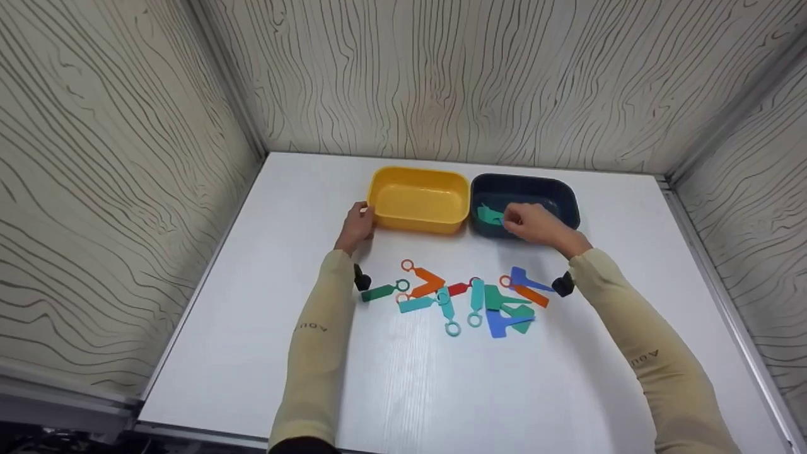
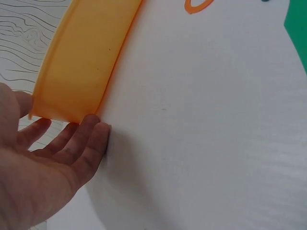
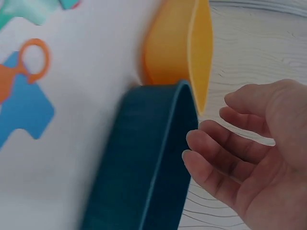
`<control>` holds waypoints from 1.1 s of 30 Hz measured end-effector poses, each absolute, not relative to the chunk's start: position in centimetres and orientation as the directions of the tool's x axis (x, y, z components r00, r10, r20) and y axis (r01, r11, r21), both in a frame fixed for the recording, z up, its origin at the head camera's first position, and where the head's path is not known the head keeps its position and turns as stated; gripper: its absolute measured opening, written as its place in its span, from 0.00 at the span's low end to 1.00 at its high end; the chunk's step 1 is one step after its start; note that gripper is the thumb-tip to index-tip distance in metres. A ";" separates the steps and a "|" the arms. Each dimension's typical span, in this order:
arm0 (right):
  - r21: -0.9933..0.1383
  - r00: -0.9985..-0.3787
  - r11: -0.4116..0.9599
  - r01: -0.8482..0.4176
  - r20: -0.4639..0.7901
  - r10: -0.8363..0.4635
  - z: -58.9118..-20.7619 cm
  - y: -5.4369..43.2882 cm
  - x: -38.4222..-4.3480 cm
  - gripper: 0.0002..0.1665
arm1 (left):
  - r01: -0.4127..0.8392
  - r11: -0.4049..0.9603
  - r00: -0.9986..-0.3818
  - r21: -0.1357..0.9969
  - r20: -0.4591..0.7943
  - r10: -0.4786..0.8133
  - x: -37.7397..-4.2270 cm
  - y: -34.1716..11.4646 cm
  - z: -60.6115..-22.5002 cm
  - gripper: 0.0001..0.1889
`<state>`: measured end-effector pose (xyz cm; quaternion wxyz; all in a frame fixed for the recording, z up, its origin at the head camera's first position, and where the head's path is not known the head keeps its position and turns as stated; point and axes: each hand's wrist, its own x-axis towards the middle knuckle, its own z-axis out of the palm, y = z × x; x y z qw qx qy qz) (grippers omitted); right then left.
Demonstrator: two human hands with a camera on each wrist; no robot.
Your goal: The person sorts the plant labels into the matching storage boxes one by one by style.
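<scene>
My left hand [image 1: 357, 226] holds the left end of a yellow plastic bin [image 1: 419, 224], thumb at the rim and fingers [image 2: 79, 143] against its outer end wall. Over the front of a dark blue bin [image 1: 536, 184] is my right hand [image 1: 536, 224]. Its fingers [image 3: 213, 175] are loosely bent with nothing between them in the right wrist view. Green plastic labels [image 1: 488, 214] lie inside the dark bin, just left of that hand, with a bit of blue beside them.
Before the bins, ring-ended tags in orange [image 1: 429, 277], turquoise [image 1: 477, 296], red [image 1: 457, 289] and dark green [image 1: 378, 292] lie loosely overlapped. T-shaped labels in blue [image 1: 498, 323] and green [image 1: 498, 297] lie to their right. A patterned wall [image 1: 410, 82] rises behind the white table [image 1: 403, 391].
</scene>
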<state>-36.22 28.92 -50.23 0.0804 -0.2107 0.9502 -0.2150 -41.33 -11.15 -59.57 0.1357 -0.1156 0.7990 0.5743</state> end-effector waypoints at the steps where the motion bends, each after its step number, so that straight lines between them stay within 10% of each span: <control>1: -0.443 -0.894 0.819 -0.366 -0.078 -0.441 -50.5 28.9 -35.9 0.09 | -0.342 0.314 -0.936 0.886 -0.351 -0.030 -41.4 -11.2 -59.6 0.27; 33: -0.394 -0.775 0.883 -0.254 -0.463 -0.430 -55.7 26.8 -28.1 0.39 | -0.347 0.297 -0.935 0.890 -0.354 -0.030 -40.9 -11.1 -59.4 0.27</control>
